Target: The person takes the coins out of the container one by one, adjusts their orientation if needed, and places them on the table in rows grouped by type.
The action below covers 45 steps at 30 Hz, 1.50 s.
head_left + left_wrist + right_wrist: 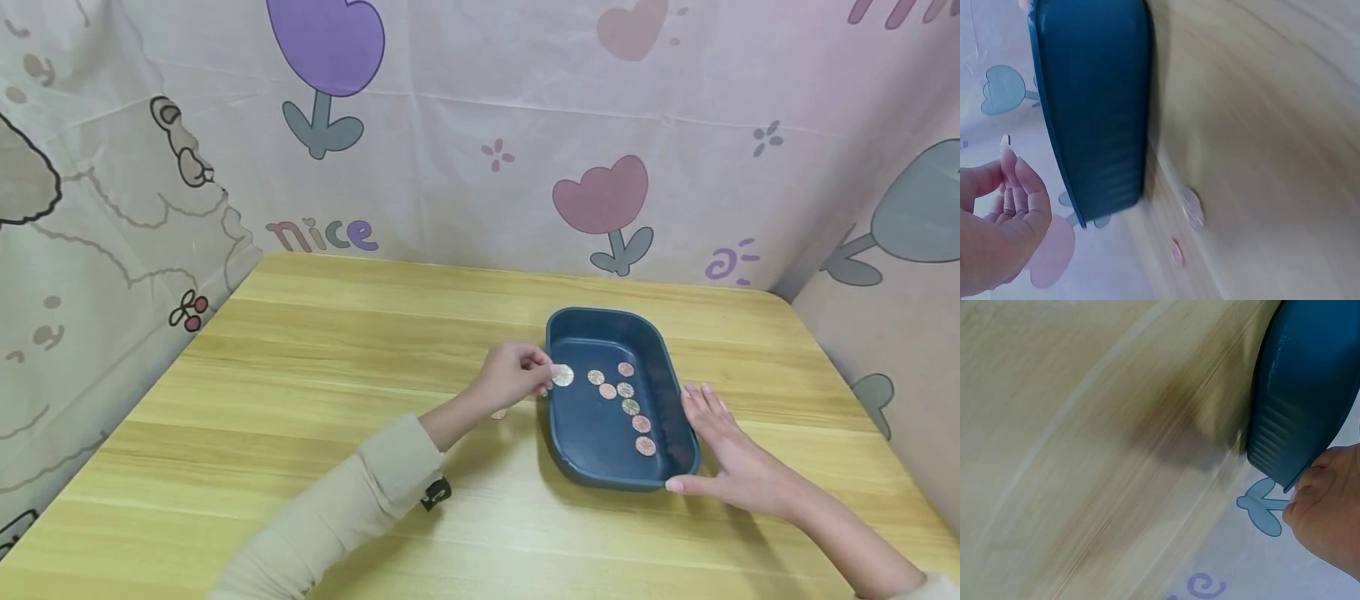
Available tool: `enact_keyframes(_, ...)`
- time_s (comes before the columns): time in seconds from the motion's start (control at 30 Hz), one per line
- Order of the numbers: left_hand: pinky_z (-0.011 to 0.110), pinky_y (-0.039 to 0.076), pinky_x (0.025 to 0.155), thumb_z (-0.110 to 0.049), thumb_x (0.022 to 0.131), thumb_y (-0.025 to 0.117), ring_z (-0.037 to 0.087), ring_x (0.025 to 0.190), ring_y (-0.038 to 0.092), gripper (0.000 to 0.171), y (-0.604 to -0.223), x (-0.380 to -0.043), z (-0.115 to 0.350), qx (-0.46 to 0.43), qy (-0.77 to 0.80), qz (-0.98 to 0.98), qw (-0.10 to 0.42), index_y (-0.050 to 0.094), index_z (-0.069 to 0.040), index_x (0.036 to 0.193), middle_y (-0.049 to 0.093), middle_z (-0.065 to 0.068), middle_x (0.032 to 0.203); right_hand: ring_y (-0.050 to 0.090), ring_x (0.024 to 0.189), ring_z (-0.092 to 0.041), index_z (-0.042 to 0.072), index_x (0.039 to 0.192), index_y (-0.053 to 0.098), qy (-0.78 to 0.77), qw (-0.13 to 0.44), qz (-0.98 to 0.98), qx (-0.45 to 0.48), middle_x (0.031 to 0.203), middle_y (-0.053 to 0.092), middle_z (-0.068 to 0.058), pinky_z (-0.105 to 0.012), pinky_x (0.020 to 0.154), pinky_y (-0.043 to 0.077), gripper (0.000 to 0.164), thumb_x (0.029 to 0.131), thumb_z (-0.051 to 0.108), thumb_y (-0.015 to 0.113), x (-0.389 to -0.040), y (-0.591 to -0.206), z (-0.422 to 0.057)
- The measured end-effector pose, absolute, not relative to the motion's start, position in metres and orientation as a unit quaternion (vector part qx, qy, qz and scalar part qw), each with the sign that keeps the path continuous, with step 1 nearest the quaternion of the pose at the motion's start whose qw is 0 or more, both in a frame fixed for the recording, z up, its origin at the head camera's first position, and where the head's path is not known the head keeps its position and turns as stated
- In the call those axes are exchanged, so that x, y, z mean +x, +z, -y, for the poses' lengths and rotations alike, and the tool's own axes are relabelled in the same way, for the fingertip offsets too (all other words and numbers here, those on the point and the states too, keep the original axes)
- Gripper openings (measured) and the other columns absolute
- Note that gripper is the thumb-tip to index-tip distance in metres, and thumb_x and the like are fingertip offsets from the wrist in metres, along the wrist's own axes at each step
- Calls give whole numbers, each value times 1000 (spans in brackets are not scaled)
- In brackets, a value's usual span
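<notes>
Near the centre of the head view, the left hand [517,373] pinches a coin [563,376] between thumb and forefinger, the tips clamped on its left edge, so that most of the disc sticks out to the right of them. In the head view, the coin appears just inside the left rim of a blue tray [592,454], which stands right of centre. In the left wrist view it shows nearly edge-on at the left of the frame, just above the fingertips. The coin is round, flat and pale gold, with a patterned face too small to read; in the head view it looks bigger than the seven loose coins [641,424] on the tray floor. Those lie to its right, in a line bending down towards the lower right of the tray, some coppery and some dull gold. The right hand [723,454] rests against the tray's right side, its fingers straight along the outer wall and its thumb spread apart from them at the lower right corner. Two more coins [1192,208] lie on the wooden table [337,333], low in the left wrist view. Behind the table, across the top of the head view, hangs a pale cloth [450,200] printed with flowers and the word "nice".
</notes>
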<state>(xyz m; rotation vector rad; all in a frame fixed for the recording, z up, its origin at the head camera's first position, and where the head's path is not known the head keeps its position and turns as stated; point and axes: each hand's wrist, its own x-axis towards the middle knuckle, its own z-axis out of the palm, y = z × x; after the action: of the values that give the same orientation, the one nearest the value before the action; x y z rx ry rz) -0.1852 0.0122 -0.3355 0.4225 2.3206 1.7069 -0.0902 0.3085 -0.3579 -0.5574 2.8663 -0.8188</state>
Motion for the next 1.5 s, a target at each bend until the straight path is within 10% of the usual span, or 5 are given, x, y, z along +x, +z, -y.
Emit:
enact_keyframes(1.07,15,40,50,-5,86,62,9,50,48,20,-380,-185,85,89,398,-901,148,62,2,67,62,7,59,-20,142,-29,3,148,0,-278,65,-942,-175,155,-6,-20,-70,103,-3,110,75,37,75,-92,-356,-309)
enact_keyframes(1.5,14,21,38,-14,83,68,4,39,26,54,-378,-182,74,37,314,-943,108,32,-15,43,28,-8,39,-20,141,-29,3,148,1,-277,61,-943,-177,155,-5,-21,-70,103,-3,110,74,37,75,-91,-356,-309)
